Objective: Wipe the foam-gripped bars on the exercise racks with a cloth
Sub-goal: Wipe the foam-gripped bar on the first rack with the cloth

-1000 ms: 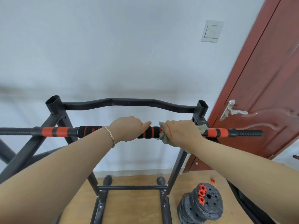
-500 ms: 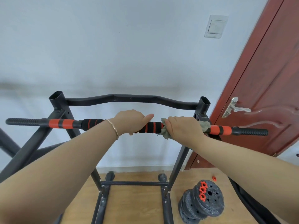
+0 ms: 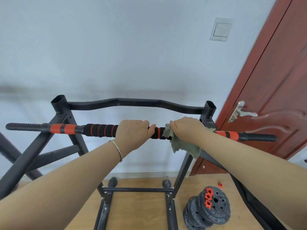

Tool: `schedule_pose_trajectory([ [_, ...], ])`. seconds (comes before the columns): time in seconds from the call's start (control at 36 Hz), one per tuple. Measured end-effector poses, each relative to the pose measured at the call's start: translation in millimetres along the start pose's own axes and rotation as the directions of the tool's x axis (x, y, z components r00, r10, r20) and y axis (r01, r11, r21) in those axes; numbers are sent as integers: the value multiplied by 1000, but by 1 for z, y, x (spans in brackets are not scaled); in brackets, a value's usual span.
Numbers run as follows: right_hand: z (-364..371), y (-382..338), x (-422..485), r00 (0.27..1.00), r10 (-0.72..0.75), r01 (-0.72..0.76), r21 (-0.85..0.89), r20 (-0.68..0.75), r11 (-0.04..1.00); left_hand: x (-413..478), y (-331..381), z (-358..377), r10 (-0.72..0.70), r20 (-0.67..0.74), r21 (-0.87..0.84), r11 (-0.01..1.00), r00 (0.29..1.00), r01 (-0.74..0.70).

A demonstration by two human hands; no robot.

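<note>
The left hand [image 3: 132, 132] wraps round the foam bar [image 3: 101, 130], which lies across the black rack [image 3: 136, 103]; the right hand [image 3: 187, 128] squeezes the green cloth [image 3: 182, 146] on the bar, probably all round it; both bar ends poke out free; weight plates [image 3: 209, 208] sit by the rack's foot.

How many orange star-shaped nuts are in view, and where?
4. Three cluster on the leaning weight plate: upper nut, middle nut, lower nut. The loose nut lies on the floor beyond it. Others may hide behind the plates.
</note>
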State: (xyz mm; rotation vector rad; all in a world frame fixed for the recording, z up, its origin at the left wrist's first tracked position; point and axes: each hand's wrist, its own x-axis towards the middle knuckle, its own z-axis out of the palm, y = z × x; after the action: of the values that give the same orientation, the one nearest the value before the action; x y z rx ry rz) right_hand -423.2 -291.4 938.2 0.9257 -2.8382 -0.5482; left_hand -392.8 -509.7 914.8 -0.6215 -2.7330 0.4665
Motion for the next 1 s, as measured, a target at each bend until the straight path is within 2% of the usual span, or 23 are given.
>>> schedule_pose_trajectory([
  [0.03,2,-3,-5,998,22,-22,-13,-51,1000,3,-6,-1,74,36,20,997,997,-75],
  [0.08,10,-9,-14,986,28,-39,-62,-162,997,14,-15,-8,86,158,-101,992,984,-71],
  [0.14,15,-13,-20,962,-4,-15,-65,-274,998,27,-23,-15,36,371,-291,953,928,80],
  [0.19,16,-14,-24,928,-10,-7,-44,-372,999,32,-23,-19,24,558,-482,823,829,301],
  [0.22,17,-15,-25,924,-5,-10,-38,-383,999,33,-21,-19,29,591,-540,757,806,368],
  [0.25,16,-15,-26,927,1,-16,-36,-375,999,32,-19,-20,23,590,-554,738,807,384],
  [0.28,16,-15,-25,936,14,-30,-40,-351,999,31,-17,-21,10,560,-526,777,828,346],
  [0.33,15,-14,-21,968,35,-56,-78,-247,995,24,-17,-17,21,427,-326,936,904,132],
  [0.39,10,-11,-17,992,9,-22,-102,-125,995,17,-18,-8,120,257,-71,992,959,-105],
  [0.42,5,-8,-13,998,10,-13,-59,-66,998,12,-15,-6,151,182,-28,989,972,-148],
  [0.5,-10,-1,-4,995,36,-52,161,97,986,1,-4,1,56,17,21,998,998,-56],
  [0.53,-11,1,-2,994,32,-50,179,102,983,-1,-3,4,24,-26,-33,999,999,-25],
  [0.56,-10,1,-1,995,33,-49,164,99,985,-1,-3,6,31,-48,-13,999,998,-32],
  [0.61,-7,-2,-4,998,50,-55,111,46,992,0,-3,8,65,4,74,995,998,-65],
  [0.67,-2,-6,-9,999,27,-27,12,-40,1000,4,-10,2,66,48,59,996,997,-69],
  [0.72,2,-11,-15,996,35,-39,-48,-86,998,14,-15,-9,60,158,-74,996,986,-48],
  [0.78,7,-15,-22,989,46,-54,-57,-138,997,23,-21,-16,-11,337,-223,971,941,91],
  [0.81,7,-16,-25,984,50,-59,-47,-173,997,26,-21,-17,-34,397,-300,940,917,165],
  [0.83,8,-17,-27,980,56,-66,-43,-193,997,25,-19,-16,-17,426,-341,923,905,178],
  [0.86,8,-17,-28,981,56,-66,-47,-188,997,25,-19,-14,9,410,-321,938,912,135],
  [0.94,5,-17,-26,992,34,-46,-95,-122,994,17,-16,-9,104,233,-56,994,967,-93],
  [1.0,2,-12,-20,997,9,-18,-110,-79,994,9,-14,-4,97,150,8,995,984,-99],
])
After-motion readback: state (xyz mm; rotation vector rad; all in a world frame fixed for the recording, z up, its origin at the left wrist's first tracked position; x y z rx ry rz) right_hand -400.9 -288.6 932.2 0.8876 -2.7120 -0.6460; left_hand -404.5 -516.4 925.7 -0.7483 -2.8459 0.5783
